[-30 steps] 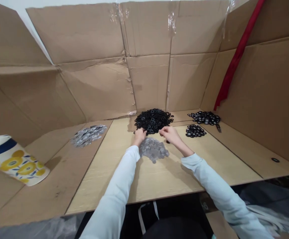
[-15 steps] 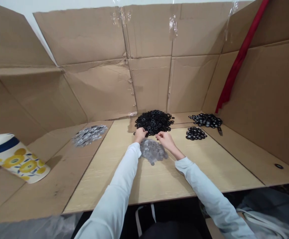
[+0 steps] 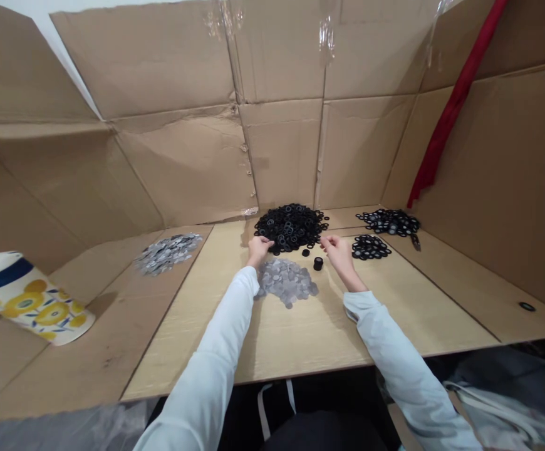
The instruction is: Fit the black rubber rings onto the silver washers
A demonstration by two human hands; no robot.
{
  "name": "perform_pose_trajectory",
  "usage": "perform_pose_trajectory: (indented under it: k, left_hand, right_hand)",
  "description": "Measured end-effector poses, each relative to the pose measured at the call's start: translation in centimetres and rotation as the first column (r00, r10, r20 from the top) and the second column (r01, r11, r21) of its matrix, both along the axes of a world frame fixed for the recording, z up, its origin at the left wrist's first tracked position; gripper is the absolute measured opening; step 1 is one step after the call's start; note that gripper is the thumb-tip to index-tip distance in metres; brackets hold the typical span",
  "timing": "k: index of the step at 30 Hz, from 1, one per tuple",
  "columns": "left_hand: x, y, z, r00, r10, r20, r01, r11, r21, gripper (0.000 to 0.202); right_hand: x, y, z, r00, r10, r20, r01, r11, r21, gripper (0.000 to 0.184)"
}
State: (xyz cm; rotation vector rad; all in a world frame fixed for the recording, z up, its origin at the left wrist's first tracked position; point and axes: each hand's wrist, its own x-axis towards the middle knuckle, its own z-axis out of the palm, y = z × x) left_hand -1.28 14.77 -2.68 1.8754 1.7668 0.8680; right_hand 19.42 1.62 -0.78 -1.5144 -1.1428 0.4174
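Note:
A heap of black rings (image 3: 291, 225) lies at the back of the light wooden board (image 3: 394, 307). In front of it sits a pile of small grey discs (image 3: 287, 282). My left hand (image 3: 257, 249) reaches into the near left edge of the black heap, its fingers curled on something I cannot make out. My right hand (image 3: 338, 250) hovers to the right of the grey pile, fingers pinched together; what they hold is too small to name. A short stack of black rings (image 3: 318, 263) stands between my hands, with one loose ring (image 3: 306, 252) beside it.
Cardboard walls (image 3: 183, 144) enclose the board on three sides. Two smaller groups of black rings (image 3: 370, 247) (image 3: 388, 222) lie at the right back. Another grey disc pile (image 3: 166, 253) rests on cardboard at the left. A flowered cup (image 3: 23, 300) lies far left. A red strip (image 3: 446, 113) hangs at the right.
My right hand has moved right, away from the grey pile, uncovering a short black stack and a loose ring. The left hand has stayed at the black heap's edge.

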Motion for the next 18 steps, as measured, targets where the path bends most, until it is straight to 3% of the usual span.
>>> perform_pose_trajectory:
  k: [11, 15, 18]
  left_hand:
    - [1.8, 0.9, -0.9, 0.999, -0.017, 0.031, 0.018, 1.000, -0.019, 0.025]
    - [2.6, 0.2, -0.8, 0.998, -0.036, -0.049, 0.039, 0.996, 0.074, 0.030]
    - [3.3, -0.5, -0.8, 0.993, -0.032, -0.111, 0.046, 0.991, 0.125, 0.036]
  right_hand:
    - [-0.9, -0.4, 0.3, 0.994, 0.103, -0.032, -0.102, 0.995, 0.017, 0.030]
    - [-1.5, -0.6, 0.3, 0.974, 0.137, 0.181, -0.122, 0.988, -0.094, 0.026]
    - [-1.5, -0.1, 0.3, 0.893, 0.180, 0.413, -0.119, 0.978, -0.168, 0.023]
